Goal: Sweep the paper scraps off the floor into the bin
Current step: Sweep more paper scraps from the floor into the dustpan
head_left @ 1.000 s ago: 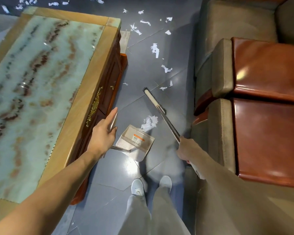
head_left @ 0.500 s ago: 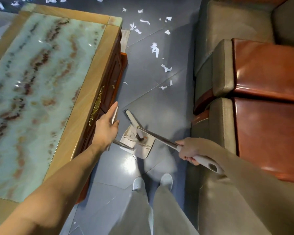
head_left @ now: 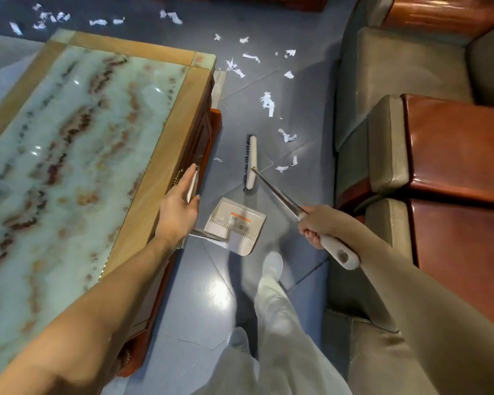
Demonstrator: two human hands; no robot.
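Observation:
My right hand (head_left: 317,225) grips the white handle of a broom whose metal shaft runs up-left to its white head with dark bristles (head_left: 250,162), which rests on the grey floor beyond the dustpan. My left hand (head_left: 180,206) holds the upright handle (head_left: 193,183) of a white dustpan (head_left: 237,223) standing on the floor by the table. White paper scraps lie on the tiles just right of the broom head (head_left: 285,166), farther ahead (head_left: 268,102) and across the far floor (head_left: 234,67).
A marble-topped wooden coffee table (head_left: 166,155) borders the aisle on the left. Leather sofas with red-brown armrests (head_left: 451,143) line the right. My white shoe (head_left: 273,265) and trouser legs stand just behind the dustpan on the narrow floor strip.
The broom head has gone from inside the dustpan mouth forward to the floor ahead of it. The heap of scraps seen earlier by the pan is gone from the floor. One foot has stepped forward.

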